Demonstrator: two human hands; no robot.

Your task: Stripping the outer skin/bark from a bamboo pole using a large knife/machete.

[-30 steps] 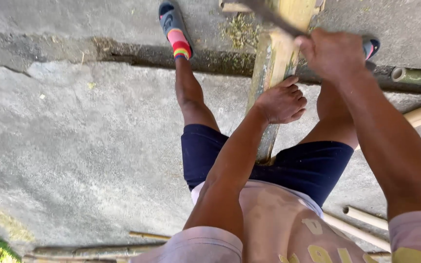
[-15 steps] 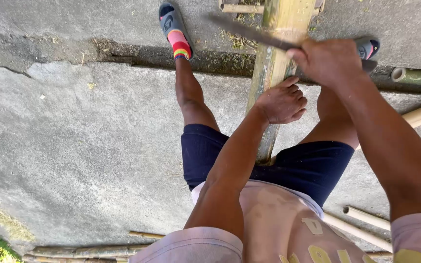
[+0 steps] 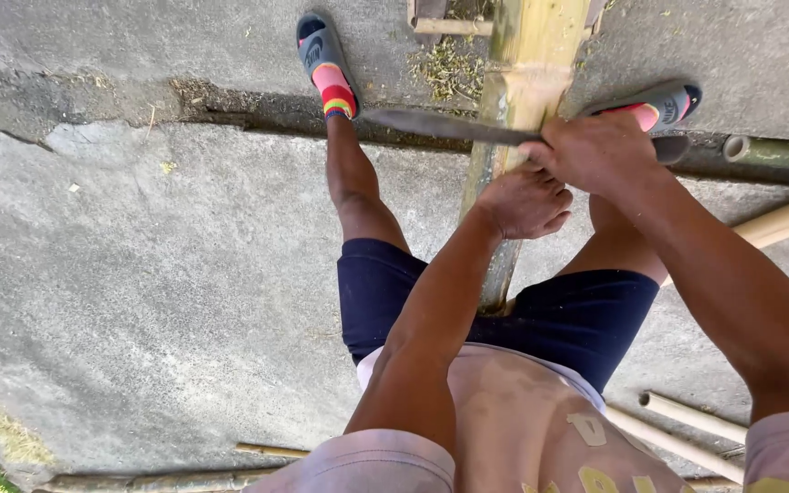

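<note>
Our left hand [image 3: 524,203] wraps its fingers tight round the bamboo pole [image 3: 522,100] standing between our legs, while our right hand [image 3: 595,153] clenches the long blade [image 3: 449,126] laid across it.

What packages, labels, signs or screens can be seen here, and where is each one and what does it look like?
No packages, signs or screens.
Sandal strap mark: light emblem on the grey strap of the left sandal, top centre.
Second strap mark: light lettering on the grey strap of the right sandal, upper right, beside the bamboo pole.
Shirt print: pale yellow letter shapes on the pinkish shirt, bottom centre.
</note>
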